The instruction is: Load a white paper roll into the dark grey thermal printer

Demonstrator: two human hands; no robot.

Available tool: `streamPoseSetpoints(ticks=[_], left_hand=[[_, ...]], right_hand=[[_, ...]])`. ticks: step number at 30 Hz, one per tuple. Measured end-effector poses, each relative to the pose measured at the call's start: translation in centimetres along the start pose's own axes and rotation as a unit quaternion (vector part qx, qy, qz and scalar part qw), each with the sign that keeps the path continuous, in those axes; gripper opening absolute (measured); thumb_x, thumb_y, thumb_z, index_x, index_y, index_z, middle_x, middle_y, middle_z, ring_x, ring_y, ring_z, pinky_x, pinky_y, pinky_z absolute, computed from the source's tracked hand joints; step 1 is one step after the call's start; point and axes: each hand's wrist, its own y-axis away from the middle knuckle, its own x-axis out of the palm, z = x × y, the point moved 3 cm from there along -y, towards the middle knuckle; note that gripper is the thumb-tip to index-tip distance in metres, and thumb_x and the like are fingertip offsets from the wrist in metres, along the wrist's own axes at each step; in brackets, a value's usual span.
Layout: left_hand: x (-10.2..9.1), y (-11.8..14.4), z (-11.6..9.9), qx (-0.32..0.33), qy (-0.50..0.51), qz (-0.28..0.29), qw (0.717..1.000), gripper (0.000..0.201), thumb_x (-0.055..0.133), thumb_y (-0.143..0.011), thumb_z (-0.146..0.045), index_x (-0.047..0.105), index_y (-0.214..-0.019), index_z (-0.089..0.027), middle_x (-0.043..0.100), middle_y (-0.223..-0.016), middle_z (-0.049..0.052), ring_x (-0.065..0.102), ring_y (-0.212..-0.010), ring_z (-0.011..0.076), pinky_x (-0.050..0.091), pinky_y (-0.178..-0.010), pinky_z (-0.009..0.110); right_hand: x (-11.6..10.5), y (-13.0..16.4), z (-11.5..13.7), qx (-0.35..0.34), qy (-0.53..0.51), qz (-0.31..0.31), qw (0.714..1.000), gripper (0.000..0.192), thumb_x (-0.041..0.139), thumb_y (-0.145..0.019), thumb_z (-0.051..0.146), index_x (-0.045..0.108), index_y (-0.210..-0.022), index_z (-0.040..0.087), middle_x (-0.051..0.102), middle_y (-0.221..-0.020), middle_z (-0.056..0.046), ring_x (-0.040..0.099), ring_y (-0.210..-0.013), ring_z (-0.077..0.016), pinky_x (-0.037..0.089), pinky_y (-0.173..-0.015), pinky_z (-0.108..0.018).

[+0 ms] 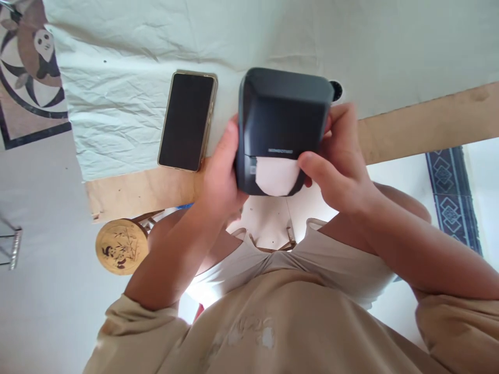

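A small black label printer [286, 114] is held up over the table's front edge, its lid facing me. From a slot below the lid hangs a white paper label [277, 176] with a rounded lower end. My left hand [224, 169] is closed around the printer's left side, thumb along the edge and the other fingers mostly hidden beneath. My right hand [339, 158] grips the right side, its thumb touching the upper right corner of the label. Left of the printer, a dark-screened phone in a clear case [187, 122] lies on the cloth.
A pale green, creased cloth [128, 41] covers the table, with a bare wooden edge [429, 122] along the front. Behind the printer's right side, a round black object [336, 91] is partly hidden. A round wooden stool [121, 246] with a panda picture stands below left.
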Motion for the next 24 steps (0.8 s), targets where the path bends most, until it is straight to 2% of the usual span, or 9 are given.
streamPoseSetpoints(ticks=[3,5,7,8,9,11,14,19,24], left_hand=[[-0.8,-0.7,-0.3,0.035,0.005,0.095,0.995,0.047,0.041,-0.102,-0.053,0.07,-0.109,-0.016,0.072,-0.12,0.008,0.032,-0.155,0.026,0.032,-0.13,0.041],[-1.3,-1.0,-0.2,0.041,0.016,0.12,0.992,0.046,0.043,-0.101,-0.053,0.071,-0.108,-0.017,0.072,-0.123,0.007,0.039,-0.151,0.0268,0.032,-0.13,0.041],[-1.5,-1.0,-0.1,0.05,0.027,0.133,0.989,0.044,0.042,-0.102,-0.051,0.071,-0.106,-0.018,0.071,-0.128,0.004,0.046,-0.147,0.026,0.034,-0.129,0.042],[-1.4,-1.0,0.0,0.056,0.03,0.134,0.989,0.044,0.041,-0.103,-0.05,0.071,-0.106,-0.018,0.07,-0.13,0.003,0.048,-0.145,0.0255,0.036,-0.128,0.042],[-1.4,-0.9,0.1,0.061,0.028,0.13,0.989,0.043,0.04,-0.103,-0.049,0.071,-0.106,-0.019,0.07,-0.13,0.002,0.049,-0.144,0.025,0.038,-0.127,0.041],[-1.3,-0.7,0.3,0.068,0.005,0.104,0.992,0.043,0.04,-0.103,-0.05,0.07,-0.11,-0.02,0.069,-0.132,0.001,0.048,-0.145,0.0252,0.042,-0.124,0.041],[-1.5,-0.4,0.4,0.084,-0.046,0.044,0.994,0.051,0.035,-0.103,-0.056,0.066,-0.121,-0.02,0.066,-0.135,0.002,0.043,-0.149,0.0273,0.043,-0.123,0.045],[-1.9,-0.3,0.4,0.074,-0.053,0.018,0.996,0.046,0.038,-0.102,-0.052,0.066,-0.119,-0.021,0.065,-0.133,0.003,0.046,-0.146,0.0274,0.043,-0.122,0.044],[-2.2,-0.8,0.4,0.049,0.005,0.001,0.999,0.035,0.047,-0.1,-0.046,0.068,-0.094,-0.02,0.071,-0.1,0.004,0.048,-0.144,0.0276,0.045,-0.121,0.045]], right_hand=[[-0.8,-0.8,2.1,0.074,0.153,0.041,0.985,0.033,0.053,-0.092,0.048,0.032,-0.098,0.023,0.051,-0.072,0.005,0.05,-0.056,-0.0066,0.039,-0.05,-0.021],[-1.6,-1.6,4.4,0.094,0.311,0.071,0.943,0.031,0.05,-0.092,0.051,0.044,-0.098,0.022,0.057,-0.068,0.003,0.052,-0.056,-0.0098,0.039,-0.053,-0.024],[-2.4,-2.6,6.9,0.038,0.45,0.028,0.892,0.032,0.053,-0.091,0.051,0.057,-0.088,0.019,0.059,-0.071,-0.001,0.051,-0.06,-0.0108,0.046,-0.068,-0.033],[-2.6,-3.0,7.9,0.007,0.476,-0.008,0.879,0.03,0.053,-0.09,0.047,0.062,-0.094,0.018,0.063,-0.08,-0.003,0.056,-0.069,-0.0123,0.049,-0.077,-0.035],[-2.6,-3.3,8.6,-0.026,0.481,-0.031,0.876,0.03,0.053,-0.09,0.043,0.065,-0.1,0.017,0.065,-0.092,-0.004,0.061,-0.08,-0.0141,0.051,-0.085,-0.036],[-2.1,-3.5,8.6,-0.073,0.427,-0.03,0.901,0.036,0.052,-0.089,0.034,0.063,-0.116,0.013,0.063,-0.114,-0.006,0.063,-0.103,-0.0169,0.053,-0.094,-0.034],[-0.9,-3.5,6.9,-0.13,0.318,0.005,0.939,0.037,0.052,-0.086,0.025,0.057,-0.121,0.013,0.06,-0.122,-0.007,0.059,-0.115,-0.0161,0.055,-0.097,-0.032],[0.1,-3.4,5.0,-0.217,0.318,0.023,0.923,0.04,0.055,-0.087,0.028,0.052,-0.126,0.016,0.058,-0.133,-0.01,0.054,-0.131,-0.0157,0.049,-0.112,-0.035],[0.0,-3.4,4.9,-0.22,0.334,0.029,0.916,0.05,0.06,-0.084,0.032,0.048,-0.131,0.018,0.056,-0.138,-0.011,0.05,-0.139,-0.0185,0.049,-0.113,-0.038]])
